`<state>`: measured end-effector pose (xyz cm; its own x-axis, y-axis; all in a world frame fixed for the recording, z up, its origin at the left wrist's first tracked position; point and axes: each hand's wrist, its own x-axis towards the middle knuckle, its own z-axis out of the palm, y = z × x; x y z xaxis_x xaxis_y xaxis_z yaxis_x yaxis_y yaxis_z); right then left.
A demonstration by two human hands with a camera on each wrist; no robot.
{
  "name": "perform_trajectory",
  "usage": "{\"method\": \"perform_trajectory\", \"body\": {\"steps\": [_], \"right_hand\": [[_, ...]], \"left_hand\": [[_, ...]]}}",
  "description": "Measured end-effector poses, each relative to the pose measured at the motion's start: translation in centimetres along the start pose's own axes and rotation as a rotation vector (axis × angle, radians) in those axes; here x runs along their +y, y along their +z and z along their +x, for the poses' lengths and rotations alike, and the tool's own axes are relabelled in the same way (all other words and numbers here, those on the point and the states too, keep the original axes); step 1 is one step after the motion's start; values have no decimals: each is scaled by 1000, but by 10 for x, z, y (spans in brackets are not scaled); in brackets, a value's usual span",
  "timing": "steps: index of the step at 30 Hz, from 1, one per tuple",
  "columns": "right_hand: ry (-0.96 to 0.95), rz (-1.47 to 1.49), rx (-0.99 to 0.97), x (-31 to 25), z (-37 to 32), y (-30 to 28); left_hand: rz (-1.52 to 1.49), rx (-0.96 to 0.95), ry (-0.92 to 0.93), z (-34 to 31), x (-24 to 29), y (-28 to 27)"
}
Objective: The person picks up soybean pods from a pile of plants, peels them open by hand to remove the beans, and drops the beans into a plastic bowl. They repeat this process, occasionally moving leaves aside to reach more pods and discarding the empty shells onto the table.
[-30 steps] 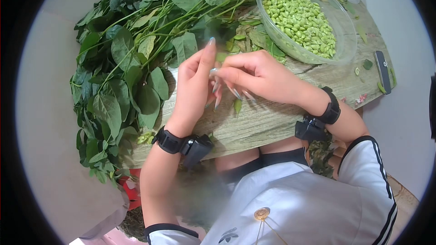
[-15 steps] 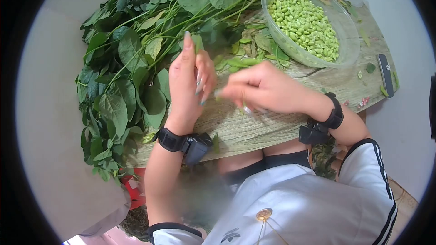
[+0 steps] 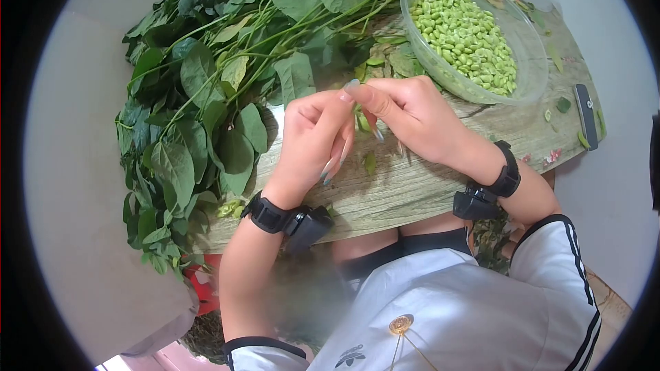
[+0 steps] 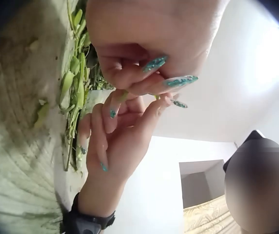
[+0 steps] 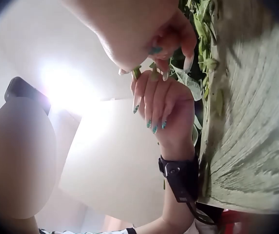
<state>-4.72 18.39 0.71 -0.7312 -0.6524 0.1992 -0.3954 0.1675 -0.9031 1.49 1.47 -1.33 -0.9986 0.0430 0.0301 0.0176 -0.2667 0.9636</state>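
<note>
Fingertip to fingertip, the left hand and the right hand meet above the wooden table. Between them a small green pod shows in the right wrist view, pinched by both hands and mostly hidden by fingers. In the left wrist view, bits of the same green pod peek out between the fingers. The left hand's other fingers are bent, their long teal nails pointing down. A clear bowl of shelled green beans stands beyond the right hand.
Leafy stalks cover the table's left and back. Flat green pods lie beyond the hands, and a loose pod lies below them. A dark phone-like object rests at the right edge, near scraps. Green pieces lie near the front left.
The hands were together, then apart with the left hand at the leaves' edge; now they are together again. A green piece near the front edge by the left wrist is now largely hidden.
</note>
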Motion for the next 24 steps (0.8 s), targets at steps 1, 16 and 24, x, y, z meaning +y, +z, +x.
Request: {"method": "perform_trajectory", "body": {"steps": [1, 16, 24], "right_hand": [[3, -11, -11, 0, 0, 0], [157, 229, -297, -10, 5, -15], [-45, 453, -527, -46, -3, -58]], "left_hand": [[12, -28, -4, 0, -2, -2], [582, 275, 592, 3, 40, -16], [1402, 563, 911, 16, 45, -41]]}}
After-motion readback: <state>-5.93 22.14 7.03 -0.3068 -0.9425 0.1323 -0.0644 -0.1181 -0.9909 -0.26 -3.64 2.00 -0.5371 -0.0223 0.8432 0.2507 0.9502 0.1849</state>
